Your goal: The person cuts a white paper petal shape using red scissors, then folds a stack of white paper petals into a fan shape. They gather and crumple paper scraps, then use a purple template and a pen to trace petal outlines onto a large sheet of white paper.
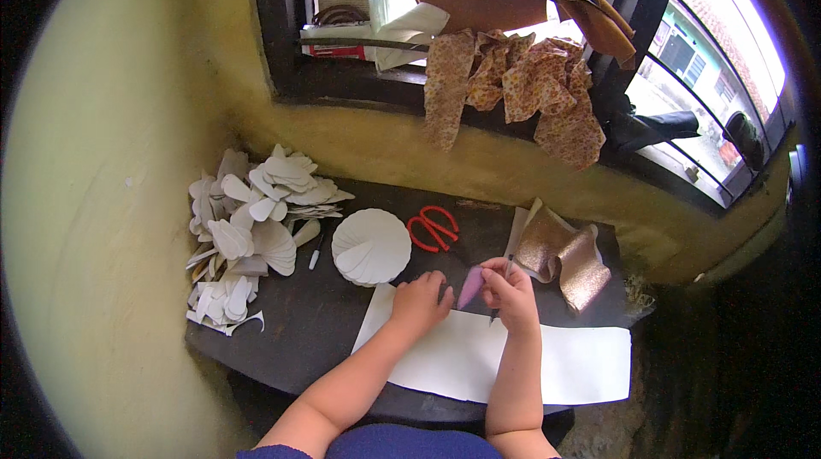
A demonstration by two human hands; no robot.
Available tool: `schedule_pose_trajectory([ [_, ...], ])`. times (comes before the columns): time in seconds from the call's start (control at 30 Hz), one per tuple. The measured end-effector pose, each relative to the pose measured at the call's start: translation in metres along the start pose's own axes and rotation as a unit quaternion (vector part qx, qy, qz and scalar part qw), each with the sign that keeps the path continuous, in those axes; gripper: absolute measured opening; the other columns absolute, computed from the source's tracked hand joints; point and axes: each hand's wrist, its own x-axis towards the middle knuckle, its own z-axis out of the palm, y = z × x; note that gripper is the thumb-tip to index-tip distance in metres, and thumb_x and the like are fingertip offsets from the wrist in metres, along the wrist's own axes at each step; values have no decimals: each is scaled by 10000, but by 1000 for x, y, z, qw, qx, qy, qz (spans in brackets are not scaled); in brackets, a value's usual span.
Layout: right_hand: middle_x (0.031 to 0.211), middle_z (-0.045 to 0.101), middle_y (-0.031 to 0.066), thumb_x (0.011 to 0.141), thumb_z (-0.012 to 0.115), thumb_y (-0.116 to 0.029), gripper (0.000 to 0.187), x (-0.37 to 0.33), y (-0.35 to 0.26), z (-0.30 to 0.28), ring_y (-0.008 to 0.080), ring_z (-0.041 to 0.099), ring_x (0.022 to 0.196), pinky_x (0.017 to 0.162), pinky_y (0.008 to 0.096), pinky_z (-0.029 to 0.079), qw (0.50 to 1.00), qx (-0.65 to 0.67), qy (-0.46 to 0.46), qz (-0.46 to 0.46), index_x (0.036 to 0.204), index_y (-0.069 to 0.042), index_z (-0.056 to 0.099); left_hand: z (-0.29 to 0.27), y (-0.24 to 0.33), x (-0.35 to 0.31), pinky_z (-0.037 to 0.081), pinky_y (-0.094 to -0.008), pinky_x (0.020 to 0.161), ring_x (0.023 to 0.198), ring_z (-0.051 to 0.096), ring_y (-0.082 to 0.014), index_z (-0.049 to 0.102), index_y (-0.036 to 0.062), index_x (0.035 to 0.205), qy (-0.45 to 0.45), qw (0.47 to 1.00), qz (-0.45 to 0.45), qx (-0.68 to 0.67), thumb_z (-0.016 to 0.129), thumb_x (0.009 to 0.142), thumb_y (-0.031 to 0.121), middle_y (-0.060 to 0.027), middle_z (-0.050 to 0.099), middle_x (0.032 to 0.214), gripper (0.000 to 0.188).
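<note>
A long white sheet [479, 356] lies on the dark table [308, 322] in front of me. My left hand [421, 301] presses flat on the sheet's upper edge, touching a small pink petal-shaped template [469, 286]. My right hand [510, 288] grips a pen [503, 288] beside the template, its tip down on the sheet. A round fan of white cut shapes [372, 245] sits just beyond my left hand. Red-handled scissors [433, 228] lie behind the template.
A heap of white cut paper shapes [248, 228] fills the table's left end against the yellow wall [103, 202]. Shiny gold material [564, 258] lies curled at the right. A white marker [315, 255] rests near the fan. Patterned cloth [513, 87] hangs from the window sill.
</note>
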Motion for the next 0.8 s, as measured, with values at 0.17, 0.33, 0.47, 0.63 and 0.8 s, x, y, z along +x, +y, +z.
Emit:
schedule_pose_trajectory([
  [0.17, 676, 548, -11, 886, 637, -121, 141, -1, 0, 2, 56, 463, 521, 448, 185, 301, 1000, 9, -2, -17, 992, -35, 601, -12, 7, -10, 374, -531, 864, 939, 586, -333, 571, 37, 1013, -41, 990, -60, 122, 624, 814, 361, -148, 585, 1000, 384],
  [0.33, 698, 549, -16, 886, 627, -116, 141, 2, 3, 3, 50, 481, 548, 452, 184, 302, 1000, 6, -3, -5, 1001, -44, 589, -23, 9, -11, 342, -564, 903, 1116, 484, -331, 560, 29, 1083, -29, 984, -92, 152, 634, 809, 379, -157, 497, 1153, 451],
  [0.47, 697, 546, -20, 884, 625, -117, 143, 3, 7, 3, 48, 482, 552, 456, 183, 303, 1000, -1, -11, -7, 999, -43, 585, -19, 0, -9, 277, -608, 990, 1198, 426, -344, 550, 37, 1141, -1, 980, -90, 176, 634, 810, 396, -172, 452, 1233, 496],
  [0.63, 706, 560, -18, 885, 626, -122, 166, 0, 4, 5, 52, 499, 573, 474, 190, 335, 999, -38, -36, -1, 1019, -28, 600, -13, -14, -2, 240, -621, 1037, 1236, 424, -360, 551, 66, 1187, 33, 979, -81, 186, 607, 837, 408, -189, 441, 1315, 492],
  [0.8, 747, 595, -4, 889, 626, -136, 186, 2, 12, 9, 57, 511, 608, 530, 196, 392, 993, -112, -37, -21, 1012, 3, 636, -6, -17, 0, 329, -524, 929, 1161, 484, -274, 602, 100, 1060, 54, 997, -35, 49, 563, 878, 293, -94, 532, 1215, 268],
])
